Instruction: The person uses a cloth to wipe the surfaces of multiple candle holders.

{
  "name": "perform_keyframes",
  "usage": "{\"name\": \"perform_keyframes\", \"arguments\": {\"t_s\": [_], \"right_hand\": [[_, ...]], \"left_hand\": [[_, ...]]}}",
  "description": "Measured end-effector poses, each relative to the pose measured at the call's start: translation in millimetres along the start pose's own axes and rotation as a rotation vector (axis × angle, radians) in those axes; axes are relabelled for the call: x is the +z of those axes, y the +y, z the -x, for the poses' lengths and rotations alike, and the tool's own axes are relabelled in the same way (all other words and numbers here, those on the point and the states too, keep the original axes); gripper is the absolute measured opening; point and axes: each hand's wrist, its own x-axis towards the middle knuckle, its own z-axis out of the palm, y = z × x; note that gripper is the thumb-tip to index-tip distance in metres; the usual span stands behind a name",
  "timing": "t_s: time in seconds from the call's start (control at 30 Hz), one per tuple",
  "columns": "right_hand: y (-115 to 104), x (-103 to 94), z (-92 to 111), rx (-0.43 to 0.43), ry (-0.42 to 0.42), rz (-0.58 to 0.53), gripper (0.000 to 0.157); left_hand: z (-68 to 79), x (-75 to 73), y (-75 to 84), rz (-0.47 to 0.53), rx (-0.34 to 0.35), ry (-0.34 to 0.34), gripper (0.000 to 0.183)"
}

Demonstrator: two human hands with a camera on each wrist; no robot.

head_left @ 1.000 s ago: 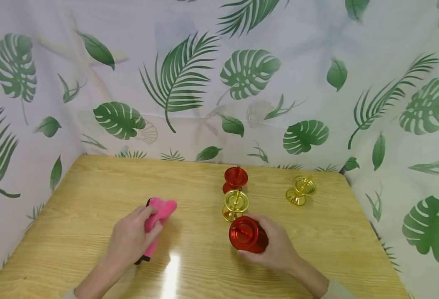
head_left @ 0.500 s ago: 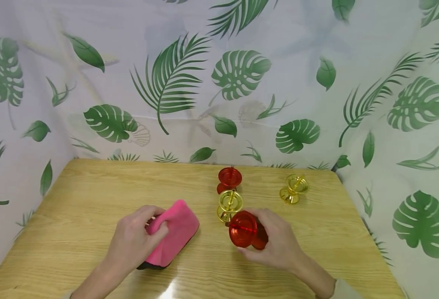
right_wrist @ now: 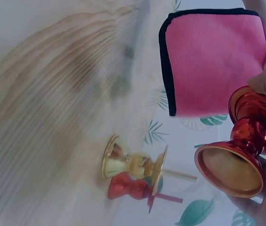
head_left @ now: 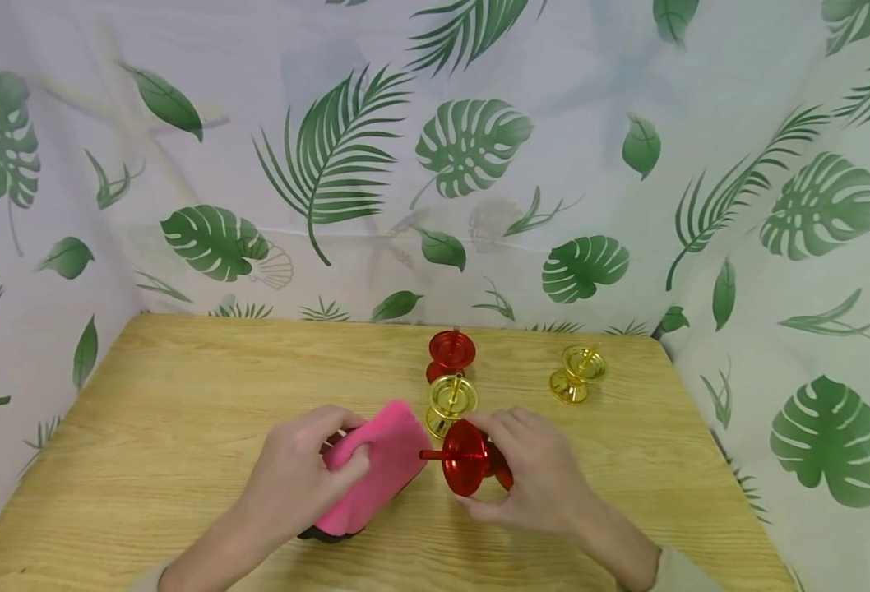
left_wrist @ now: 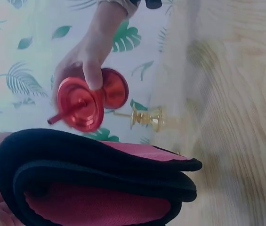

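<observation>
My left hand (head_left: 305,473) pinches a folded pink cloth (head_left: 383,469) with black edging; the left wrist view shows its stacked black-edged layers. In my right hand (head_left: 534,473) is a red metal candle holder (head_left: 466,464), tipped sideways so that its central spike points left toward the cloth. The right wrist view shows the hollow base of this candle holder (right_wrist: 231,172), with fingers and thumb around its waist. Cloth and spike lie close together; whether they touch I cannot tell.
Beyond the right hand, a gold candle holder (head_left: 451,399) stands upright in front of another red candle holder (head_left: 451,349). A second gold candle holder (head_left: 578,374) stands at the back right. Leaf-printed fabric (head_left: 361,271) borders the wooden table (head_left: 242,370) at the back and sides.
My left hand has lifted the cloth, turned it and brought it right, close to the red candle holder. My right hand has tipped that candle holder further over, its spike now pointing left.
</observation>
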Motion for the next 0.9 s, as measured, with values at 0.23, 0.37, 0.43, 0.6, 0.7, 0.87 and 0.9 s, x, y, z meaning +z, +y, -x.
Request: {"name": "perform_keyframes", "arguments": {"t_s": [0.23,0.37,0.43,0.6,0.7,0.87,0.9], "right_hand": [[-9.9,3.0,-3.5,-0.014,0.003,0.045,0.083],[-12.5,4.5,-3.5,-0.034,0.039,0.037,0.085],[-13.1,5.4,-3.6,-0.057,0.069,0.039,0.086],[-13.6,7.0,-3.9,-0.09,0.115,0.046,0.086],[-13.8,7.4,-4.1,-0.094,0.119,0.049,0.087],[-13.9,8.1,-5.4,-0.12,0.123,0.064,0.093],[-13.9,8.3,-5.8,-0.127,0.123,0.063,0.093]], "left_hand": [[-3.7,11.2,12.2,0.066,0.109,-0.036,0.022],[-2.4,17.4,15.2,0.089,0.128,-0.078,0.023],[-1.7,19.7,16.3,0.101,0.125,-0.102,0.024],[-1.7,23.1,18.1,0.113,0.139,-0.146,0.026],[-2.5,23.8,19.0,0.11,0.168,-0.17,0.026],[-5.1,24.7,21.0,0.067,0.216,-0.228,0.025],[-5.8,25.0,21.4,0.055,0.228,-0.238,0.025]]}}
